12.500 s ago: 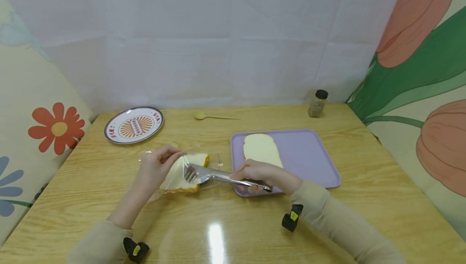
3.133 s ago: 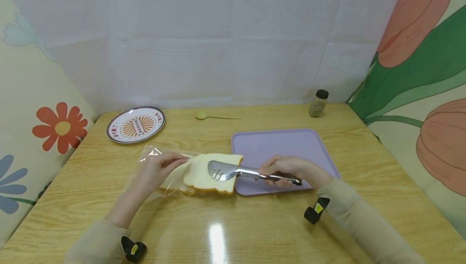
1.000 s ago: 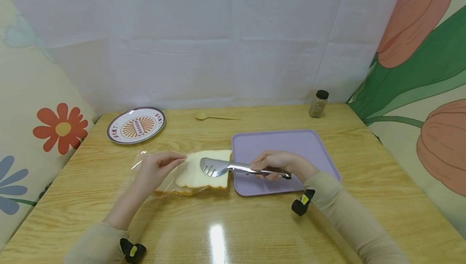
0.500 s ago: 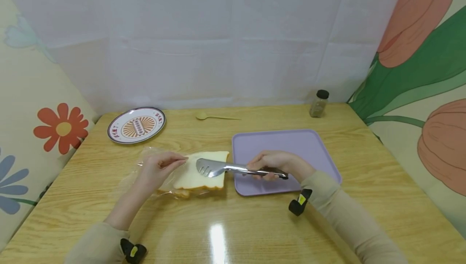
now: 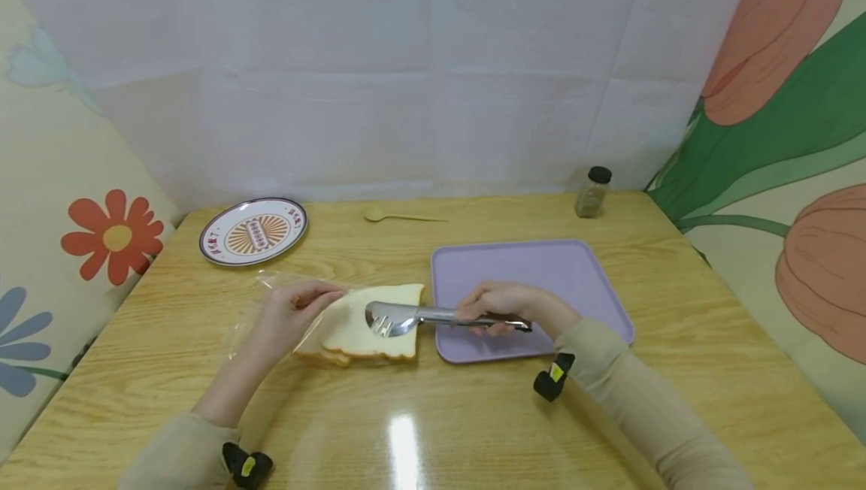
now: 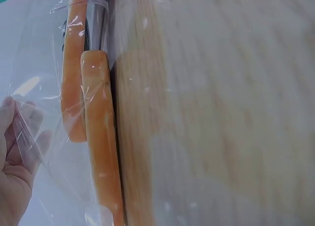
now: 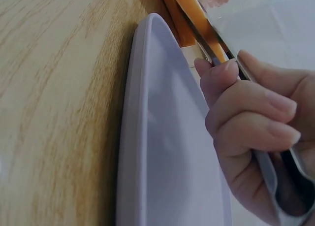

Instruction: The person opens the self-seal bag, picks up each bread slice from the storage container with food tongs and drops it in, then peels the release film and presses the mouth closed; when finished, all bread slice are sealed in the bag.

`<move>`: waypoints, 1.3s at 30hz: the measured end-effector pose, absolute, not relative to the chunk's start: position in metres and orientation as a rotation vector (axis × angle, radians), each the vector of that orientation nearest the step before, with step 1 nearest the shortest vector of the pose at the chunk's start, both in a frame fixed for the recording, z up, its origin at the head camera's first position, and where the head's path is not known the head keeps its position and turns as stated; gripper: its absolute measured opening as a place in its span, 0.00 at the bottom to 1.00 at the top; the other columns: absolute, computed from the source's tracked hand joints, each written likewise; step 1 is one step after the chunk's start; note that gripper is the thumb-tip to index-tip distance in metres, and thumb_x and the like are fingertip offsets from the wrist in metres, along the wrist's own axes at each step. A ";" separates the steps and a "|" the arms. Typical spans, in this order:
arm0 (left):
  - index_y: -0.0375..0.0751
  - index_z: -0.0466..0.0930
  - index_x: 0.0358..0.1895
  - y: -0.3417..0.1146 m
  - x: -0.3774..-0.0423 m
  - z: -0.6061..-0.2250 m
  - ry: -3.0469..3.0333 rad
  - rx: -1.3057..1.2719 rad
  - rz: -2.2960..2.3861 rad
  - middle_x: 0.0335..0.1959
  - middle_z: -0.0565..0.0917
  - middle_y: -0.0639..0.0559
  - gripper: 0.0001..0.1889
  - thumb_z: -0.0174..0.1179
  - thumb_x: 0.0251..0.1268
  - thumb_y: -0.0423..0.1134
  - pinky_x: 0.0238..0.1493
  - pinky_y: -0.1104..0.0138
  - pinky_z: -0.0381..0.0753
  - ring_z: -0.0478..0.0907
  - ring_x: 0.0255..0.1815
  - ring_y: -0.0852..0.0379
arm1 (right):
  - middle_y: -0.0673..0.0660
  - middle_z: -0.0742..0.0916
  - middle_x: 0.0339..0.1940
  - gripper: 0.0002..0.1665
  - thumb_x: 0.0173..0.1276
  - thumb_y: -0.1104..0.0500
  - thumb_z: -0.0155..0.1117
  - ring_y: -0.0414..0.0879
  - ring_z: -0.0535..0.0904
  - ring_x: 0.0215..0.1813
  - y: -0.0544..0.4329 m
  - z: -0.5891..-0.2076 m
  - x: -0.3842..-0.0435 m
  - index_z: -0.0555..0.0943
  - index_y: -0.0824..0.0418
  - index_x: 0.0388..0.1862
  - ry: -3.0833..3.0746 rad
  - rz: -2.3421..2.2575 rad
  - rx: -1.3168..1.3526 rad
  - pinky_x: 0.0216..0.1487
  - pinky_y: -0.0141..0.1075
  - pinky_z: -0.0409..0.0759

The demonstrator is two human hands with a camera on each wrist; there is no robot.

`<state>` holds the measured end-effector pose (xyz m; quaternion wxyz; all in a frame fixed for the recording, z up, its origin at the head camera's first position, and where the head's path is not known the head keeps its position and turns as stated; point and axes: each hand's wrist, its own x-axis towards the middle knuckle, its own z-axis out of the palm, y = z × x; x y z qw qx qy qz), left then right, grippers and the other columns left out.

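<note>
My left hand pinches the edge of a clear plastic bag. Inside the bag lies a lower bread slice, flat on the table. An upper bread slice overlaps it from the right, its left part under the film. My right hand grips metal serving tongs by the handles. The slotted tong head lies over the upper slice; in the right wrist view the slice's orange crust sits between the tong arms. Film and fingers partly hide the slices' left ends.
A lilac tray lies beneath the right hand. Behind are a round printed plate at left, a gold spoon, and a black-capped jar at right.
The slice on the tray 12.5 seconds ago is gone from there. Over the last three seconds the tongs and upper slice have moved left into the bag. The left hand has barely moved.
</note>
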<state>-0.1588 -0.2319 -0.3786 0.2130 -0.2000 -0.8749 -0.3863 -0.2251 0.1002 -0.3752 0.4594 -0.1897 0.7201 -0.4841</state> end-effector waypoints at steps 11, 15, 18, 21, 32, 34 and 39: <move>0.34 0.86 0.32 -0.232 -0.159 -0.379 -2.415 -0.560 -1.105 0.27 0.87 0.43 0.05 0.64 0.54 0.23 0.26 0.83 0.76 0.77 0.28 0.75 | 0.49 0.77 0.17 0.20 0.73 0.58 0.48 0.35 0.63 0.11 0.100 -0.379 -0.222 0.75 0.72 0.53 1.599 -1.315 -0.371 0.10 0.25 0.60; 0.34 0.86 0.31 -0.232 -0.159 -0.379 -2.403 -0.558 -1.084 0.27 0.87 0.43 0.05 0.64 0.53 0.23 0.25 0.82 0.76 0.77 0.26 0.73 | 0.49 0.77 0.18 0.17 0.74 0.58 0.47 0.35 0.63 0.12 0.099 -0.381 -0.221 0.75 0.70 0.50 1.563 -1.327 -0.365 0.11 0.24 0.59; 0.35 0.86 0.31 -0.231 -0.159 -0.378 -2.400 -0.548 -1.070 0.27 0.87 0.44 0.05 0.64 0.53 0.23 0.25 0.83 0.76 0.77 0.27 0.73 | 0.49 0.77 0.18 0.16 0.73 0.58 0.46 0.35 0.63 0.11 0.099 -0.383 -0.220 0.76 0.69 0.48 1.560 -1.335 -0.363 0.10 0.24 0.59; 0.36 0.86 0.31 -0.231 -0.158 -0.377 -2.394 -0.527 -1.026 0.26 0.87 0.45 0.04 0.65 0.53 0.25 0.26 0.83 0.75 0.77 0.26 0.74 | 0.50 0.77 0.17 0.15 0.72 0.59 0.47 0.35 0.63 0.11 0.099 -0.383 -0.218 0.76 0.69 0.47 1.607 -1.325 -0.350 0.10 0.25 0.60; 0.31 0.86 0.36 -0.229 -0.160 -0.377 -2.389 -0.632 -1.123 0.33 0.87 0.39 0.08 0.64 0.52 0.22 0.34 0.84 0.79 0.76 0.36 0.82 | 0.51 0.76 0.17 0.17 0.69 0.60 0.53 0.36 0.61 0.10 0.097 -0.378 -0.212 0.77 0.71 0.50 1.761 -1.312 -0.315 0.10 0.26 0.60; 0.29 0.85 0.39 -0.229 -0.160 -0.378 -2.393 -0.670 -1.122 0.35 0.87 0.38 0.10 0.64 0.51 0.21 0.37 0.85 0.79 0.76 0.39 0.82 | 0.51 0.76 0.17 0.17 0.69 0.60 0.53 0.37 0.61 0.11 0.098 -0.379 -0.212 0.77 0.71 0.50 1.766 -1.307 -0.317 0.10 0.26 0.60; 0.32 0.86 0.40 -0.230 -0.162 -0.379 -2.427 -0.721 -1.010 0.39 0.87 0.41 0.12 0.66 0.50 0.22 0.44 0.87 0.75 0.81 0.44 0.69 | 0.51 0.77 0.17 0.18 0.69 0.59 0.53 0.36 0.61 0.11 0.099 -0.379 -0.211 0.77 0.70 0.51 1.761 -1.305 -0.325 0.10 0.26 0.60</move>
